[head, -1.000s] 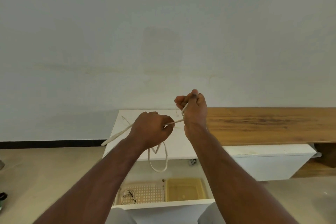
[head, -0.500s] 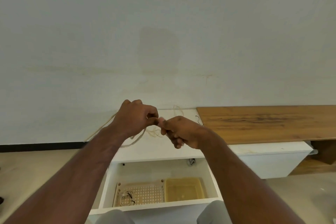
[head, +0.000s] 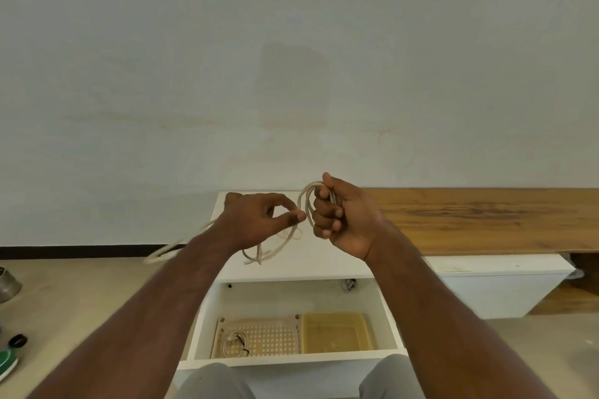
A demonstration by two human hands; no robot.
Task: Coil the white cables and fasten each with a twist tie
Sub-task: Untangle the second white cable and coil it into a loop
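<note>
Right hand (head: 345,215): fingers curled round several loops of thin white cable (head: 307,204), held up over the white cabinet top (head: 321,261). Left hand (head: 256,220): thumb and forefinger pinch the same cable's loose run, which trails off left, blurred. Near, an open white drawer (head: 291,298) holds a perforated beige tray (head: 259,337) with a small coiled cable (head: 235,343), and a yellow translucent tub (head: 335,332) to its right.
</note>
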